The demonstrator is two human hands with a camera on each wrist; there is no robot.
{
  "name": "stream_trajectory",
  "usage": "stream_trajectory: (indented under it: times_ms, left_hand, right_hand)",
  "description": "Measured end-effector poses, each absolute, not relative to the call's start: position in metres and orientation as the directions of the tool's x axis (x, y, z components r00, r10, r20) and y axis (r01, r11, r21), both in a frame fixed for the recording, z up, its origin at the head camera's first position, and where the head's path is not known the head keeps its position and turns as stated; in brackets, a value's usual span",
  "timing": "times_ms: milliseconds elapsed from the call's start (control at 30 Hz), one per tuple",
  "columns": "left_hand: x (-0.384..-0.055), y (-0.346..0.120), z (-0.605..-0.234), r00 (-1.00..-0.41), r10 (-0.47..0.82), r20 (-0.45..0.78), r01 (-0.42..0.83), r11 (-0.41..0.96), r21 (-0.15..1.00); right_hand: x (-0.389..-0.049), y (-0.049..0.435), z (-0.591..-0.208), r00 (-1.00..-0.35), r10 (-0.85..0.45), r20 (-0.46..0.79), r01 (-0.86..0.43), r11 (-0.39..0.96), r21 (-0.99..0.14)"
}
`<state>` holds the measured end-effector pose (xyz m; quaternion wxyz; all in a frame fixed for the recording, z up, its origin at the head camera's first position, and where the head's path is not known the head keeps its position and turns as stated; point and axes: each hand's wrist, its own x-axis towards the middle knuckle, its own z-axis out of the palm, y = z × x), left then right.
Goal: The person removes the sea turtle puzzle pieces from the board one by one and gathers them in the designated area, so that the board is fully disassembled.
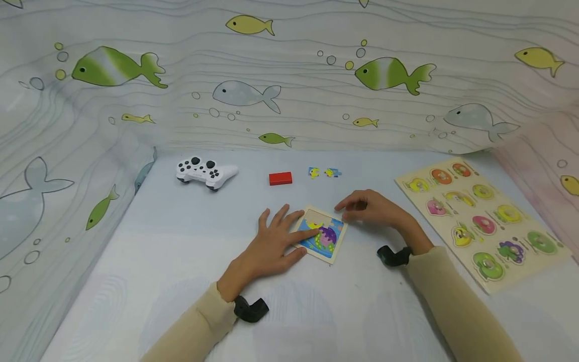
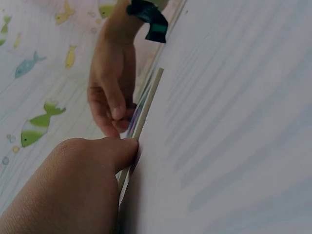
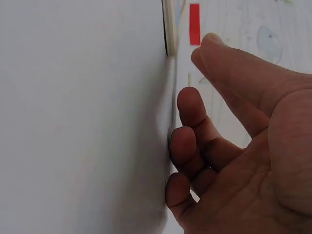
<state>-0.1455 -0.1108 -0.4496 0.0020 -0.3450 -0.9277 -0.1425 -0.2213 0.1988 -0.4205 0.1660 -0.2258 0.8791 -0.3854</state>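
Observation:
A small square jigsaw puzzle [image 1: 333, 251] with a pale wooden frame lies tilted on the table, showing a purple, pink and yellow picture on blue. My left hand [image 1: 276, 246] rests on its left side with fingers spread, one finger across the picture. In the left wrist view the left thumb [image 2: 127, 152] touches the frame's edge. Just off the upper right corner is my right hand [image 1: 373, 208], fingers loosely bent. Nothing shows between its fingers [image 3: 183, 146] in the right wrist view. Two loose jigsaw pieces, a yellow-and-blue piece [image 1: 313, 173] and another piece [image 1: 333, 173], lie beyond the puzzle.
A red block [image 1: 280, 178] lies left of the loose pieces. Farther left sits a white game controller [image 1: 205, 173]. A wooden fruit peg board [image 1: 488, 201] lies slanted at the right, close to the right forearm. A fish-print cloth [image 1: 307, 65] hangs behind the table.

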Motion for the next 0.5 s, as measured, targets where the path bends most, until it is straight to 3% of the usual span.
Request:
stream_trajectory:
  times_ms: [500]
  left_hand:
    - [-0.149, -0.11, -0.454, -0.761, 0.639, 0.115, 0.643, 0.717, 0.269]
  right_hand:
    - [-0.195, 0.181, -0.417, -0.747, -0.665, -0.024, -0.51, 0.596, -0.621]
